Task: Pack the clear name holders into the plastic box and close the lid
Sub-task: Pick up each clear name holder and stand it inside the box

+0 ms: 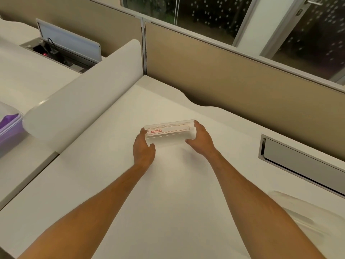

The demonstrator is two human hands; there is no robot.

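Gripping clear plastic box on desk: L hand & R hand; fingers clamped on ends

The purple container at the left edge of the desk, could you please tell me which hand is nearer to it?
Left. The left hand is at the left end of the clear name holder, on the purple container's side; the right hand is at the holder's far end.

The plastic box is see-through and shiny — smooth plastic. The table under it is white, smooth and matt. Left of the box, the divider looks milky, frosted plastic — dull.
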